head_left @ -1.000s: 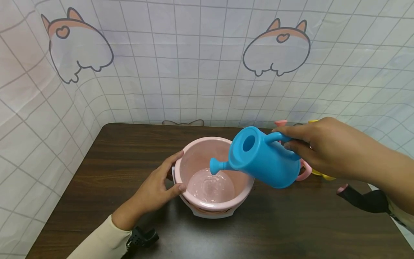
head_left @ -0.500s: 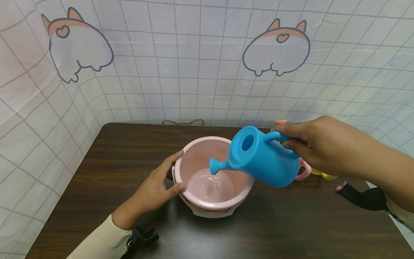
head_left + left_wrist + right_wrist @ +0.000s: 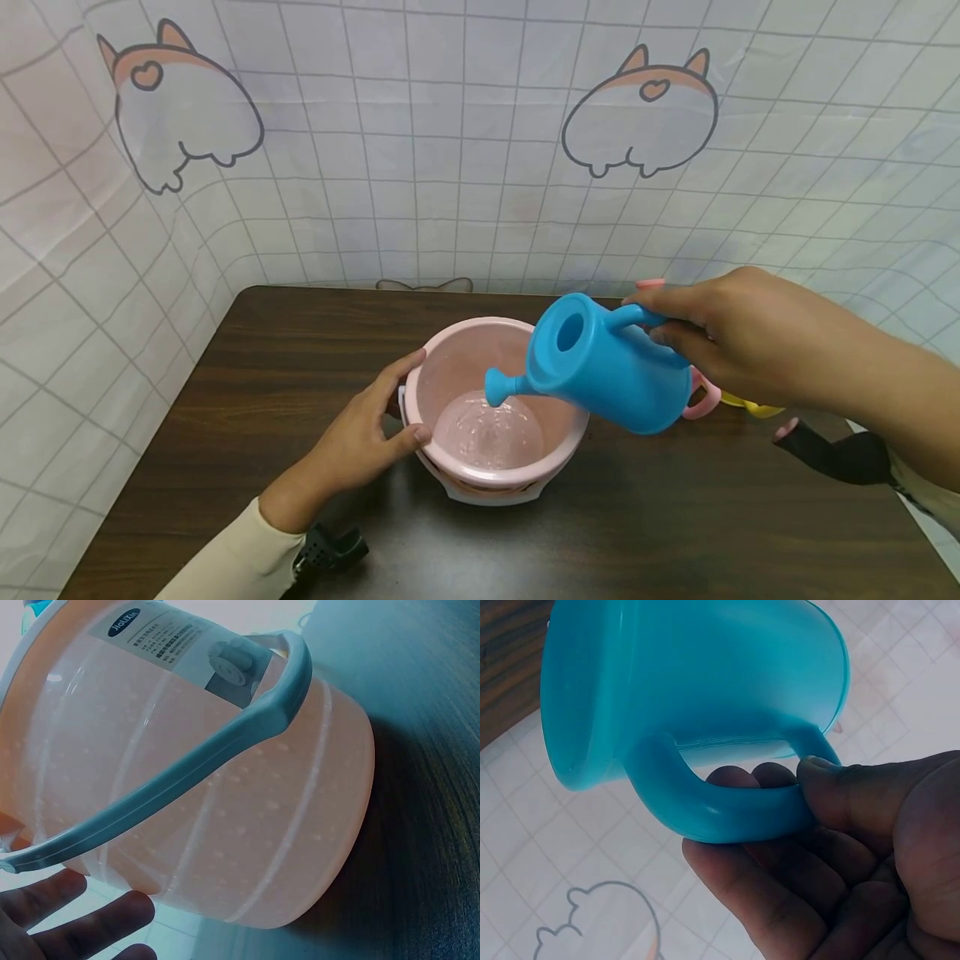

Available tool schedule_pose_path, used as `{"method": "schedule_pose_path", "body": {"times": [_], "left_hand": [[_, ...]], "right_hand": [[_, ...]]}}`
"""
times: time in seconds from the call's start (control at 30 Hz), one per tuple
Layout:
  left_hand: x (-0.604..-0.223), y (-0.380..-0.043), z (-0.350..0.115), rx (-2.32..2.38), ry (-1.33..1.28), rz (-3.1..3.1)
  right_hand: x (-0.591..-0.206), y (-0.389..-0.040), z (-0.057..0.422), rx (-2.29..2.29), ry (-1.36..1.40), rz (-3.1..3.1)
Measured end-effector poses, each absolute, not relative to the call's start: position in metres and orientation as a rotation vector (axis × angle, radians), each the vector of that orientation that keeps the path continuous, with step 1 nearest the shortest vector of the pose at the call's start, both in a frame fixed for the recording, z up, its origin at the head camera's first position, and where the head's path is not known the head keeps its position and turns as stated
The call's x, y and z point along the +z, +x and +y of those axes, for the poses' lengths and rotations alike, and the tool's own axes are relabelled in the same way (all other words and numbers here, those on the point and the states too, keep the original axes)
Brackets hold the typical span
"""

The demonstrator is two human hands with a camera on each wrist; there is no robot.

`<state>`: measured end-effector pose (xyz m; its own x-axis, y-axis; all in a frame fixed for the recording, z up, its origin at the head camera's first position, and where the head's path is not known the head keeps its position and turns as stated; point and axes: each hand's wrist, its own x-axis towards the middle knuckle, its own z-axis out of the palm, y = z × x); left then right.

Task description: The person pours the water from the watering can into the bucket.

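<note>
A pink bucket [image 3: 495, 477] stands on the table with rippling water [image 3: 489, 429] in its bottom. My left hand [image 3: 356, 433] rests against its left side, thumb and forefinger spread at the rim. In the left wrist view, the other fingers [image 3: 97, 922] lie below the bucket's hanging handle [image 3: 180, 769], fairly straight. My right hand [image 3: 757, 342] grips the handle of a blue watering can [image 3: 611, 367], tilted so that its spout [image 3: 504, 387] hangs over the bucket. The right wrist view shows thumb and fingers curled round that handle [image 3: 727, 814].
Behind the watering can, partly hidden, are a pink object with a looped handle [image 3: 705, 396] and a yellow object [image 3: 753, 407]. A white grid-patterned curtain [image 3: 420, 167] with dog drawings hangs beyond the dark wooden table [image 3: 285, 375]. Black straps sit at both wrists.
The watering can and right hand have shifted very slightly left. Ripples on the water have changed shape. My left hand and the bucket have stayed put.
</note>
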<state>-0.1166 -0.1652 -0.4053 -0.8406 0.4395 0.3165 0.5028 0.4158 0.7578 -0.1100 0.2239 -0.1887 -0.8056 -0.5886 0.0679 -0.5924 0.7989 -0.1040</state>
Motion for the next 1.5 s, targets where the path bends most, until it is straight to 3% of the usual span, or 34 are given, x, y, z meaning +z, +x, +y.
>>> {"method": "schedule_pose_path", "body": {"times": [1.5], "left_hand": [[-0.409,-0.118,-0.166,-1.404,-0.886,-2.564]], "right_hand": [[-0.169,-0.125,0.192,0.093,1.158,-2.983]]}}
